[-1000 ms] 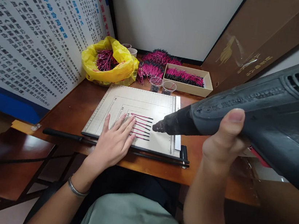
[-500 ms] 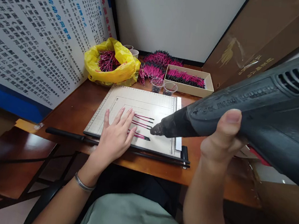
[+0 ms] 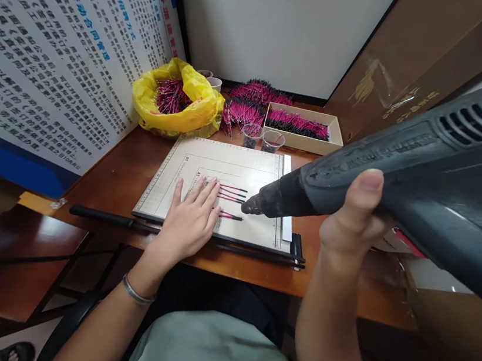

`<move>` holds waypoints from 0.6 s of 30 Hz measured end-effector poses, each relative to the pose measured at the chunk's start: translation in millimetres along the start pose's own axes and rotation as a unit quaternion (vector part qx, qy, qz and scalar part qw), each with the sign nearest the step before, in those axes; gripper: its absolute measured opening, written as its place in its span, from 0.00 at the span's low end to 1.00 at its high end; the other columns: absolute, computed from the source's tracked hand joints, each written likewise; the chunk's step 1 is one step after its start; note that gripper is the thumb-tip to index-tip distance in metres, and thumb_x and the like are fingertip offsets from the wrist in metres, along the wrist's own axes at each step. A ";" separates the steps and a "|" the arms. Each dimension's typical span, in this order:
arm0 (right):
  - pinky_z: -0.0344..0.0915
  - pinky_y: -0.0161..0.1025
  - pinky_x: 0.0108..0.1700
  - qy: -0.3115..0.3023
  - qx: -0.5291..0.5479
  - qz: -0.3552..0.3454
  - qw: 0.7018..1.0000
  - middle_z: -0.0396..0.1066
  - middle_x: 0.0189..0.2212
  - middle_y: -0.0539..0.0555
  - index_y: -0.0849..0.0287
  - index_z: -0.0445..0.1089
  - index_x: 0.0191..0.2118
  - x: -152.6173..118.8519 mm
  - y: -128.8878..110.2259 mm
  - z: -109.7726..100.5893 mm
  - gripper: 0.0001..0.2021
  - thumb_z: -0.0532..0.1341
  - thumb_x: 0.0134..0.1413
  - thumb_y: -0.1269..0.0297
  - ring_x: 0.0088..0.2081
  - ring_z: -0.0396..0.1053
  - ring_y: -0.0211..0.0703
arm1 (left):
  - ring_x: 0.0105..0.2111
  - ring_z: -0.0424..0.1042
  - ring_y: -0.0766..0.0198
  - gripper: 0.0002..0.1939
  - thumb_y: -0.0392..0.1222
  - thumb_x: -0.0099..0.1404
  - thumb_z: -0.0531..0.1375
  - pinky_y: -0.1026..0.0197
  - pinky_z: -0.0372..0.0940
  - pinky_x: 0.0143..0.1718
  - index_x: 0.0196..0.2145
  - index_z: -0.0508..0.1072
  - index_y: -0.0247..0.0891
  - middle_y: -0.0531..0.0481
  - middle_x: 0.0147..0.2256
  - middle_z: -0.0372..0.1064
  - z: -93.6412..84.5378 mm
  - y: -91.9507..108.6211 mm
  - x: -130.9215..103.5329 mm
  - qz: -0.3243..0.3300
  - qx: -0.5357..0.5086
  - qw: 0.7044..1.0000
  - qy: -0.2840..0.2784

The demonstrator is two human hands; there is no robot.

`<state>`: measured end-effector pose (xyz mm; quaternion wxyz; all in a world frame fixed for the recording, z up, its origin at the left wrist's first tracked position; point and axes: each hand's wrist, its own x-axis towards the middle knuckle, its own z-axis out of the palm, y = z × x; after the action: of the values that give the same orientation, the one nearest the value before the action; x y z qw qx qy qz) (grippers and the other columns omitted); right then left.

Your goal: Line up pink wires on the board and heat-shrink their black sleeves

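Note:
My left hand (image 3: 190, 222) lies flat, fingers spread, on the gridded board of a paper trimmer (image 3: 261, 165). It presses down one end of several thin pink wires (image 3: 231, 194), whose black tips point right from under my fingers. My right hand (image 3: 354, 216) is wrapped round a big dark grey heat gun (image 3: 372, 156), thumb on its near side. The gun's narrow nozzle points left and down, close to the black wire tips. Whether it touches the board I cannot tell.
Behind the board are a yellow plastic bag (image 3: 205, 118) of wires, heaps of pink and black wires (image 3: 245, 113), a cardboard box (image 3: 303, 144) of more, and clear cups (image 3: 252, 136). The trimmer's black handle (image 3: 101, 215) sticks out left along the table edge. A printed board stands at left.
My left hand has shifted slightly right and down on the wires. The lower wires now lie closer together, and the nozzle has moved very little. The view has turned slightly.

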<state>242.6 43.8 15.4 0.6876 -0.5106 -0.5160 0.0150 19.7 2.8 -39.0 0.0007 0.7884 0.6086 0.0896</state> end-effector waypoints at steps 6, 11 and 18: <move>0.44 0.61 0.73 0.020 0.002 -0.014 1.000 0.71 0.57 0.52 0.53 0.77 0.44 0.1 1.4 1.3 0.29 0.57 0.55 0.32 0.68 0.57 0.58 | 0.71 0.51 0.48 0.30 0.45 0.77 0.38 0.32 0.37 0.71 0.70 0.56 0.30 0.42 0.70 0.51 -2.2 -1.5 3.4 -0.007 0.007 1.000 -0.001; 0.44 0.58 0.73 0.023 0.002 -0.026 0.999 0.71 0.57 0.53 0.54 0.76 0.45 2.4 3.7 2.3 0.26 0.58 0.58 0.36 0.68 0.57 0.56 | 0.71 0.50 0.47 0.30 0.44 0.76 0.38 0.31 0.37 0.70 0.70 0.55 0.29 0.42 0.70 0.51 -2.7 -2.6 10.9 -0.011 0.005 1.000 -0.009; 0.47 0.62 0.71 0.045 -0.040 0.005 0.998 0.73 0.55 0.56 0.56 0.76 0.46 12.9 20.4 16.7 0.28 0.58 0.56 0.36 0.66 0.60 0.59 | 0.71 0.50 0.49 0.30 0.45 0.76 0.38 0.33 0.35 0.71 0.70 0.55 0.28 0.42 0.69 0.52 -2.3 2.0 24.3 -0.002 0.008 0.999 -0.045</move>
<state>246.9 72.1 8.8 0.6890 -0.5406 -0.4820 -0.0259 27.2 25.4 -33.1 0.0225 0.7903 0.6103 0.0492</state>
